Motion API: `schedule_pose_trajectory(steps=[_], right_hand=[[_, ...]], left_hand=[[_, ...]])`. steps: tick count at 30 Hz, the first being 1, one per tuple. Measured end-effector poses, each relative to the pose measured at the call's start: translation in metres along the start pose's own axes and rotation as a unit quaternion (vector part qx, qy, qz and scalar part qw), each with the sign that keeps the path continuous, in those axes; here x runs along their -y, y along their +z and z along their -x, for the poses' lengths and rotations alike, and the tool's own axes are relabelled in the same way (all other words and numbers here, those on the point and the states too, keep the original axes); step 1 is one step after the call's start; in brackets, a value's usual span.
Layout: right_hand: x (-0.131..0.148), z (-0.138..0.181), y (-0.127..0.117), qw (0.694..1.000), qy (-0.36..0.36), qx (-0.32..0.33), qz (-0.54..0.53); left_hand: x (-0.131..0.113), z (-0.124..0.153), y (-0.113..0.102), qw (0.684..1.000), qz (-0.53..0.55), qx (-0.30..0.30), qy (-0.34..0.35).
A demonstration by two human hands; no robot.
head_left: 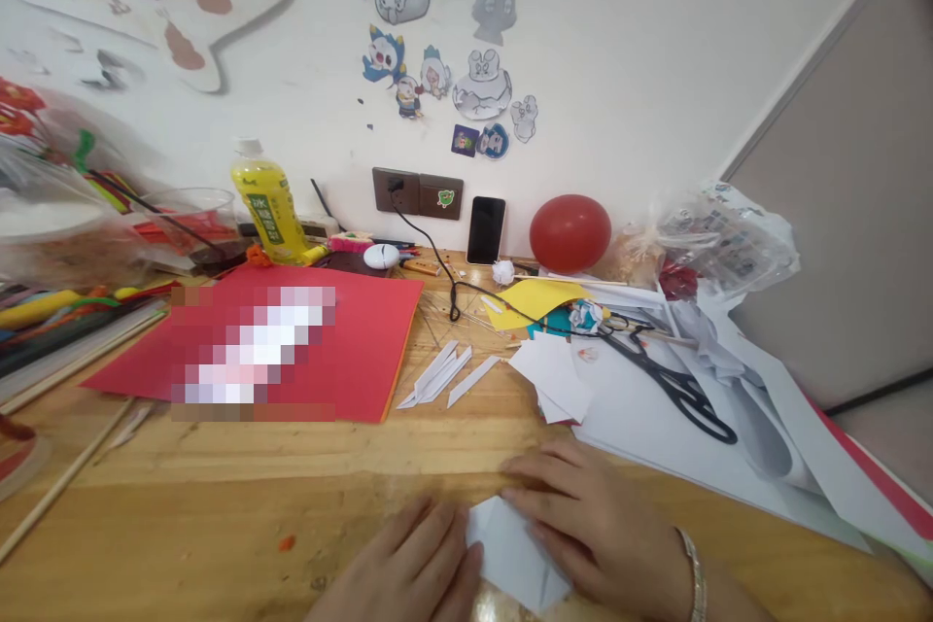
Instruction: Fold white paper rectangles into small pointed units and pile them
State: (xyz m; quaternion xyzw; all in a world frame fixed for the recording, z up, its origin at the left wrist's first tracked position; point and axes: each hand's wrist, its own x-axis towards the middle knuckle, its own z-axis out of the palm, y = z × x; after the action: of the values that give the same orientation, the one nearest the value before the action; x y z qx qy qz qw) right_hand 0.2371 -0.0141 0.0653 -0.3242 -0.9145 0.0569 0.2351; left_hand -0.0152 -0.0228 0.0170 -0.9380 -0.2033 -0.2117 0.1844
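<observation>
A small folded white paper lies on the wooden table near its front edge. My left hand lies flat on the paper's left side, fingers stretched out. My right hand, with a bracelet at the wrist, presses down on the paper's right and upper part, fingers flat and together. Most of the paper is covered by both hands.
A red paper sheet lies at the left middle. Folded white strips, loose white sheets, black scissors, yellow paper, a red balloon, a yellow bottle, a phone and a cable crowd the back.
</observation>
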Motion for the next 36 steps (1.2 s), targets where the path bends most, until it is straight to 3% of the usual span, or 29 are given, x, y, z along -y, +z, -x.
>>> schedule_pose_trajectory(steps=[6,15,22,36], right_hand=[[0.001,-0.003,-0.003,1.0,-0.01,-0.027,-0.011],[-0.005,-0.001,0.014,1.0,-0.021,-0.005,0.011],[-0.004,-0.001,0.021,0.998,-0.036,-0.027,0.037],[0.001,-0.002,0.02,0.991,0.095,-0.033,-0.09]], left_hand=[[0.003,0.0,-0.005,0.999,-0.006,-0.008,-0.046],[0.011,-0.008,0.006,0.986,0.083,-0.098,-0.104],[0.019,-0.012,0.006,0.982,0.14,-0.089,-0.091],[0.018,-0.018,0.002,0.98,0.148,-0.059,-0.118]])
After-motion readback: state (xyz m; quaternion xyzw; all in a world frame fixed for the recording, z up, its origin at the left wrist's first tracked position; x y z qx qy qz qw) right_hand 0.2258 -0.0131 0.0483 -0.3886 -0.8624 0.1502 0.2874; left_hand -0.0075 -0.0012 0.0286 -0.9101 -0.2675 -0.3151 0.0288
